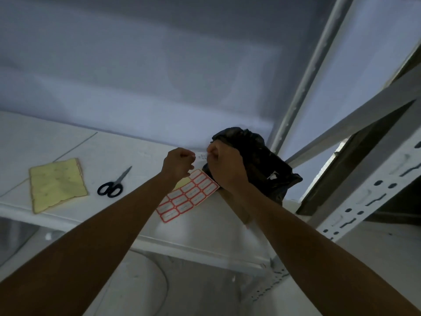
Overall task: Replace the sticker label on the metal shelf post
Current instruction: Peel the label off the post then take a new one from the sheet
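Observation:
My left hand [180, 163] and my right hand [224, 166] are raised above the white shelf, fingers pinched on the two ends of a small white sticker label [202, 155] stretched between them. Just below the hands lies a sheet of red-bordered labels [189, 195] on the shelf, partly covered by my left wrist. The slotted grey metal shelf post [364, 197] runs diagonally at the right, apart from both hands.
Black-handled scissors [112, 184] and a yellow cloth [57, 184] lie on the white shelf [136, 160] to the left. A crumpled black plastic bag [262, 165] sits behind my right hand. Grey shelf beams [355, 115] cross above at right.

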